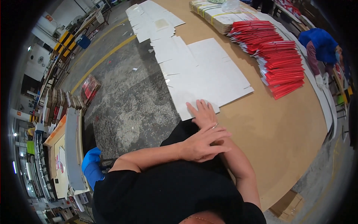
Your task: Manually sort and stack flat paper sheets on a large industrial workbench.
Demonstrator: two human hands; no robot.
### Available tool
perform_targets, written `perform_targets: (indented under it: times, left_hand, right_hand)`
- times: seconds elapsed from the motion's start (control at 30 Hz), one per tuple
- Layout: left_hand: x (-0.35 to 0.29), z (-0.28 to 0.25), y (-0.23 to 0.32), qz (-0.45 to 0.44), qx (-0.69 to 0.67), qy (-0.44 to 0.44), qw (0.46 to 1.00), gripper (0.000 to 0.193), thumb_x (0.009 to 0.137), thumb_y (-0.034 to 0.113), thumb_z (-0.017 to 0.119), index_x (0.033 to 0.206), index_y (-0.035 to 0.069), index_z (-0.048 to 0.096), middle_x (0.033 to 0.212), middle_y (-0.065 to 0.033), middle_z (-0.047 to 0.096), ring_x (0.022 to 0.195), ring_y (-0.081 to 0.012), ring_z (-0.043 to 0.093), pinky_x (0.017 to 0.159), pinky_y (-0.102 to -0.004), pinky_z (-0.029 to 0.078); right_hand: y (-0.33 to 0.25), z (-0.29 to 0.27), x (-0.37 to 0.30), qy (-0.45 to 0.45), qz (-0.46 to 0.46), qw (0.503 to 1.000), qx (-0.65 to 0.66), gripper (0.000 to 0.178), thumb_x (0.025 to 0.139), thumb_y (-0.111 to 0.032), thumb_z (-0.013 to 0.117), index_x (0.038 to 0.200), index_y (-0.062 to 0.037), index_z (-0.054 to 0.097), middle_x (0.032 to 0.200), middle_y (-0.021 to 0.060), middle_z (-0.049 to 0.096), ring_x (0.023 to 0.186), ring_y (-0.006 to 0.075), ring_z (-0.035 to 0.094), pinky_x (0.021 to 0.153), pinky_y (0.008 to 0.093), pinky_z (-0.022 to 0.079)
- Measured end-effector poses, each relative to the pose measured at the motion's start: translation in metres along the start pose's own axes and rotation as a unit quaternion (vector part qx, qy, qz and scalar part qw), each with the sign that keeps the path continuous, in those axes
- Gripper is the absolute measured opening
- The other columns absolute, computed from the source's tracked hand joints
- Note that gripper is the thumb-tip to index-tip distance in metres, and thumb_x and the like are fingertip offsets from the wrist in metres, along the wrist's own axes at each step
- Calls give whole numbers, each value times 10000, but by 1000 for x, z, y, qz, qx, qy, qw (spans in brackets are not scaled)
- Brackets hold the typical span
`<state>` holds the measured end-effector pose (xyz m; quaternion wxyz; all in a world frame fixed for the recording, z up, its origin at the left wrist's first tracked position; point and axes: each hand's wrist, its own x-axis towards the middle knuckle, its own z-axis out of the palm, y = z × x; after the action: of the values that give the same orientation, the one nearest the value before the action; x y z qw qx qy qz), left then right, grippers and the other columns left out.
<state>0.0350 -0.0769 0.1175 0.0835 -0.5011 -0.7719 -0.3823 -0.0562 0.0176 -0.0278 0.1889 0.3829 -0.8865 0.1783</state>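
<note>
My right hand (203, 111) lies on the near corner of a flat white cardboard sheet (203, 71), fingers spread, holding nothing. My left hand (203, 145) crosses over my right wrist and forearm, its fingers stretched out and apart; a silvery ring shows beside its knuckles. No object is visible in it. The white sheet has short slits along its edges and overhangs the table's left side. Further white sheets (149, 18) lie beyond it along the same edge. Brown board (276, 138) covers the table under them.
Red flat packets (279, 59) lie fanned in a long row at the right. Behind them sits a cardboard bundle (212, 16) with yellow straps. A person in blue (320, 44) bends at the far right. A grey-edged panel (74, 149) stands left; a carton (287, 205) is below the table.
</note>
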Motion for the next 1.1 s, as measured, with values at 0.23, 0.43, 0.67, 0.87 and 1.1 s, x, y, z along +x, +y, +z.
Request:
perform_targets:
  times: [0.23, 0.43, 0.67, 0.87, 1.1]
  left_hand:
    - [-48, 7, 8, 12, -48, -45, 998, 539, 773, 9, 687, 1289, 148, 617, 1375, -199, 483, 1275, -391, 482, 1093, -562, 355]
    - [-23, -27, 19, 113, -10, 72, 991, 378, 760, 55, 719, 1130, 133, 722, 1356, -180, 518, 1234, -403, 519, 1062, -548, 386]
    - [-15, 50, -41, 5, 93, -288, 953, 1076, 615, 310, 894, 1513, 166, 318, 1581, -178, 234, 1451, -400, 240, 1160, -546, 246]
    - [3, 142, -19, 153, 28, -242, 958, 601, 768, 284, 770, 1322, 184, 560, 1410, -55, 509, 1320, -267, 441, 1065, -499, 360]
    - [15, 176, -1, -57, -36, -122, 990, 310, 804, 254, 738, 1077, 142, 643, 899, -27, 617, 890, -240, 585, 763, -392, 421]
  right_hand:
    - [-32, -63, 44, -252, 196, 946, 51, 565, 879, -62, 500, 1433, -166, 468, 1080, 226, 654, 1057, 372, 629, 857, 464, 532]
    - [-44, -169, -67, 159, 206, 963, -61, 376, 812, -59, 568, 1150, -128, 717, 1192, 106, 684, 1121, 327, 636, 1018, 489, 433]
    - [-130, -200, -295, 60, 443, 886, -121, 292, 796, -140, 677, 1074, -180, 755, 1234, 72, 683, 1195, 325, 600, 1135, 555, 261]
    - [-183, -207, -379, 53, 603, 791, -84, 412, 702, -149, 792, 1109, -163, 735, 1277, 86, 655, 1245, 316, 544, 1141, 491, 272]
    - [-137, -222, -327, 177, 697, 684, -125, 561, 758, -203, 805, 1277, -98, 621, 1273, 203, 562, 1089, 301, 575, 992, 453, 394]
